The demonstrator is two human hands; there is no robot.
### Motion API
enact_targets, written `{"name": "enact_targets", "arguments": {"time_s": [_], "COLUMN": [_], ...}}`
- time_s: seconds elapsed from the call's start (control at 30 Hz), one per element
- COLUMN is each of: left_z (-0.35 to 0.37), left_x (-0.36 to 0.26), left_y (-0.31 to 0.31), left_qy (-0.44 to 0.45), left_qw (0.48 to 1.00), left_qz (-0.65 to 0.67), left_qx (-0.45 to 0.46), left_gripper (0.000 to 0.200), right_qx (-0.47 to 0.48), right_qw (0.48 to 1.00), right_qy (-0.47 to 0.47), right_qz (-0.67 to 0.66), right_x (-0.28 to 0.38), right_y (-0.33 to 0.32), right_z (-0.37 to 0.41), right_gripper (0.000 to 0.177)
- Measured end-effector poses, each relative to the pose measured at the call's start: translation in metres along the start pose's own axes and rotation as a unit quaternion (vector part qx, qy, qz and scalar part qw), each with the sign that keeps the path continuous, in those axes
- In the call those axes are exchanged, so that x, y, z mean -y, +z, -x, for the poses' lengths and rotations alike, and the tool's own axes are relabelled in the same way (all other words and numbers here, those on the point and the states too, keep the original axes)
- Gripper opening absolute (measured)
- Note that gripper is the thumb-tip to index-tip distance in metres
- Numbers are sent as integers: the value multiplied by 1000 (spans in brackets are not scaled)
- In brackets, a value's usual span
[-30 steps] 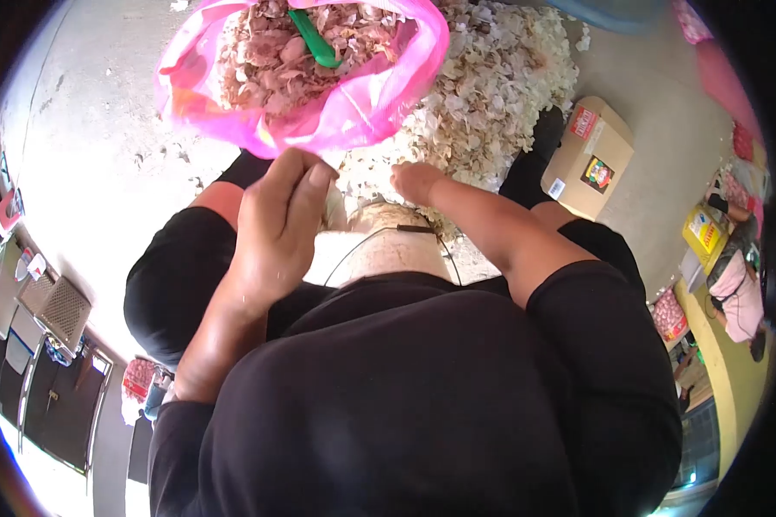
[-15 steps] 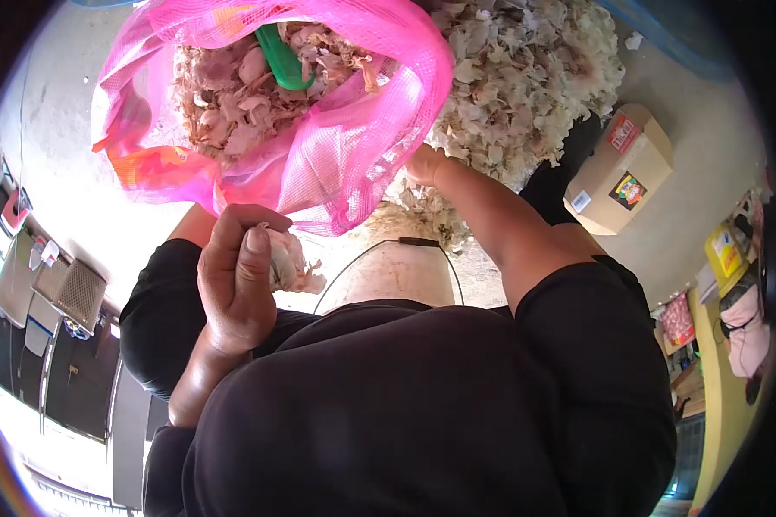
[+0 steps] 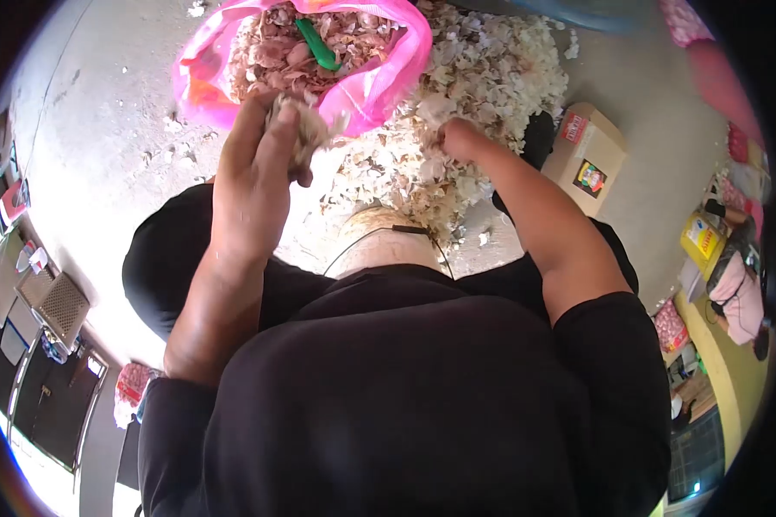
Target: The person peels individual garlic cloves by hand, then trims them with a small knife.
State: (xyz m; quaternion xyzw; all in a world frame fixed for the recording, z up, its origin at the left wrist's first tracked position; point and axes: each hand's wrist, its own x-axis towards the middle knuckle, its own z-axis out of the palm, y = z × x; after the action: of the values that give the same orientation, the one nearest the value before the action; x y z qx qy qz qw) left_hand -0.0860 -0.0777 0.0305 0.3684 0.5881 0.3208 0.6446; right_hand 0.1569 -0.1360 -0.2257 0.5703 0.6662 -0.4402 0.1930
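My left hand [image 3: 259,164] is raised in front of the pink mesh bag [image 3: 405,65], its thumb and fingers closed round a garlic bulb [image 3: 306,142] with loose papery skin. Reddish-white garlic and skins [image 3: 276,60] fill the bag, and a long green plastic object [image 3: 317,45] lies on top of them. Over the heap of pale garlic skins [image 3: 500,69], my right hand [image 3: 462,142] is closed with the fingers curled down. Whatever those fingers hold, if anything, is hidden.
Between my knees is a pale rounded container [image 3: 388,250] with a wire handle and black grip. A cardboard box [image 3: 585,159] stands right of the heap. Shelves with a yellow packet [image 3: 703,239] line the far right, and a perforated grey crate [image 3: 60,303] is at the left.
The view has shifted, so the bag appears smaller and farther up. My left hand has moved forward with the garlic bulb. My right hand has come away from the bag's edge to the skins.
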Motion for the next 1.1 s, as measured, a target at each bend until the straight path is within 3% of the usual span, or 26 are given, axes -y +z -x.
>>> {"name": "enact_targets", "arguments": {"time_s": [0.07, 0.17, 0.27, 0.3, 0.43, 0.53, 0.67, 0.7, 0.77, 0.8, 0.9, 1.0, 1.1], "left_z": [5, 12, 13, 17, 44, 57, 68, 68, 66, 67, 52, 36, 24], "left_x": [1, 8, 21, 22, 19, 18, 17, 15, 12, 10, 24, 29, 26], "left_y": [-7, 0, 6, 9, 21, 25, 23, 21, 16, 14, 1, -6, -13], "left_qy": [25, 100, 118, 127, 145, 127, 129, 147, 156, 146, 113, 73, 13], "left_qw": [998, 989, 981, 978, 965, 963, 958, 952, 948, 950, 949, 950, 949], "left_qz": [8, -70, -125, -130, -164, -161, -190, -212, -230, -226, -243, -261, -285], "left_qx": [62, 86, 92, 104, 143, 174, 173, 164, 157, 160, 168, 155, 135], "left_gripper": [21, 30, 35, 34, 32, 31, 30, 30, 30, 30, 29, 26, 24], "right_qx": [-81, -257, -213, -186, -157, -257, -223, -213, -233, -230, -115, -43, 5], "right_qw": [996, 966, 970, 929, 908, 877, 858, 886, 963, 961, 984, 981, 997], "right_qy": [-7, -15, 5, 41, -13, -53, -67, -58, -108, -130, -97, -125, -69], "right_qz": [-39, 23, -115, -317, -388, -402, -457, -408, -85, 79, 93, 139, 26], "right_x": [9, 25, 75, 92, 132, 135, 141, 126, 103, 96, 85, 72, 60], "right_y": [-36, -67, -109, -110, -104, -81, -77, -69, -59, -52, -20, 11, 37], "right_z": [32, 76, 132, 146, 187, 185, 181, 164, 144, 134, 93, 50, 20], "right_gripper": [19, 22, 23, 24, 23, 23, 19, 18, 14, 14, 15, 17, 20]}}
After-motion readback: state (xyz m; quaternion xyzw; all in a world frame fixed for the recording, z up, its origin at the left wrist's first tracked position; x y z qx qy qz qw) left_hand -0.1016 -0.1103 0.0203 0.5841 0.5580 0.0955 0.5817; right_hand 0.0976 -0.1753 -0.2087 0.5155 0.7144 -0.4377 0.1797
